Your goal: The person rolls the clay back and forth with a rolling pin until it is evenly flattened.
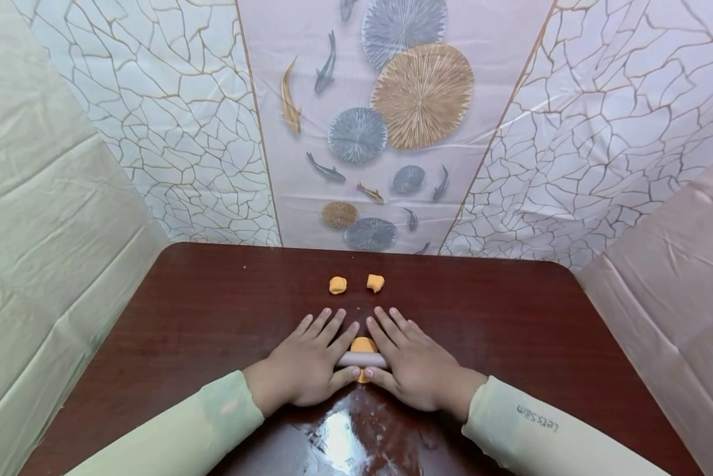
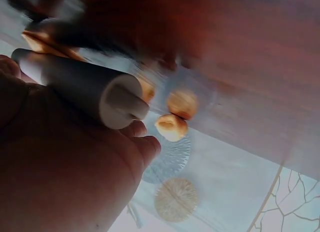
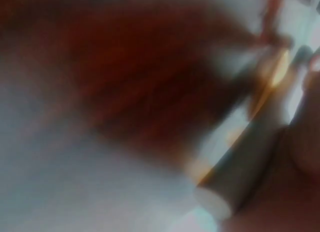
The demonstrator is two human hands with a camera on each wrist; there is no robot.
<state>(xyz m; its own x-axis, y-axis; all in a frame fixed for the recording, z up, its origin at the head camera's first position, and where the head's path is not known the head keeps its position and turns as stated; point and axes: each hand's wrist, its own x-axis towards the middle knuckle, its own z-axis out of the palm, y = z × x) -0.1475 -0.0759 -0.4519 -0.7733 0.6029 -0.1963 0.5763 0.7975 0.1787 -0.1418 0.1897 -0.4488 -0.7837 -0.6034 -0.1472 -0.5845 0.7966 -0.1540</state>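
Note:
A small pale rolling pin [image 1: 361, 359] lies crosswise over a flattened piece of orange dough [image 1: 364, 344], which shows in front of and behind it. With fingers straight and spread, my left hand [image 1: 309, 363] presses on the pin's left end. My right hand [image 1: 419, 367] lies the same way on the right end, and both thumbs point inward near the dough's close edge. The left wrist view shows the round hollow-looking end of the rolling pin [image 2: 120, 101] under the palm. In the blurred right wrist view, the rolling pin [image 3: 245, 162] runs along the other palm.
Two orange dough lumps, a left lump [image 1: 337, 285] and a right lump [image 1: 375, 283], sit beyond the fingertips. The glossy dark brown table [image 1: 225, 291] meets a patterned curtain [image 1: 213, 132] at its back edge. Light fabric hangs along both sides.

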